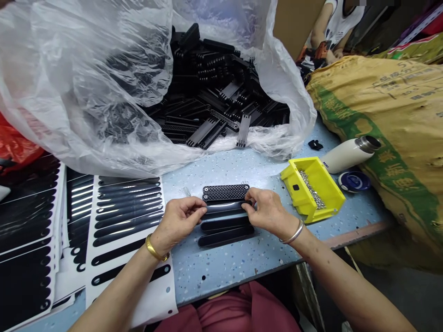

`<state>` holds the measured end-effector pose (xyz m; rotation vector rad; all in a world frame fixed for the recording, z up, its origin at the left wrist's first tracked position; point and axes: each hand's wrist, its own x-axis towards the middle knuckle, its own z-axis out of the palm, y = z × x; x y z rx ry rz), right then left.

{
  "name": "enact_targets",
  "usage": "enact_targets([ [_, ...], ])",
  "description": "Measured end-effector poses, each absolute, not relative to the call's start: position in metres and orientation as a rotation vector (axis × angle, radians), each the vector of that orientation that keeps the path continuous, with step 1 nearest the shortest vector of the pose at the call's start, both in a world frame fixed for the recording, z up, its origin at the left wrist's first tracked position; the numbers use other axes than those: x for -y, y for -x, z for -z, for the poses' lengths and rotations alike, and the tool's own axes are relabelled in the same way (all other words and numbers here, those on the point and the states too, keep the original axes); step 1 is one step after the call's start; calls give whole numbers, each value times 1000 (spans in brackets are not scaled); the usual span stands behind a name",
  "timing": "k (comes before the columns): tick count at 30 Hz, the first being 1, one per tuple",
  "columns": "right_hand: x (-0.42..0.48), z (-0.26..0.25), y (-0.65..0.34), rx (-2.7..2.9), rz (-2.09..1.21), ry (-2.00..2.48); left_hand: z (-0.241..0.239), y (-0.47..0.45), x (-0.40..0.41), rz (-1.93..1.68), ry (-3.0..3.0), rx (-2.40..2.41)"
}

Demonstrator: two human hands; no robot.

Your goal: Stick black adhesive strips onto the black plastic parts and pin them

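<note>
My left hand [180,216] and my right hand [268,211] pinch the two ends of a long black plastic strip [224,207] lying on the speckled blue table [235,263]. Just beyond it lies a black grille-patterned strip [225,192]. Two more smooth black strips [225,230] lie in a row nearer to me. Both hands have their fingers closed on the strip's ends.
A big clear plastic bag [104,92] of several black grille parts [214,97] fills the back. White sheets with black stickers [128,207] lie left. A yellow bin [313,189] of small metal screws, a white bottle [349,154], its lid [353,180] and a yellow sack [391,124] stand right. Another person [334,32] sits far back.
</note>
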<state>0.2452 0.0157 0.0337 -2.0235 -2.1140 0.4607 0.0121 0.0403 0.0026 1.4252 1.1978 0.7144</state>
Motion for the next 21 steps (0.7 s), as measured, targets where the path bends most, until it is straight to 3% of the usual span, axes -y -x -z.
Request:
enact_targets([
  [14,-24,-56,-244,2550,-249,1925,2,-10,-41,-690,-1399,-1171],
  [21,-28,-47,-247,2161,-628,2091,5,-9,-42,-723,-1391,-1157],
])
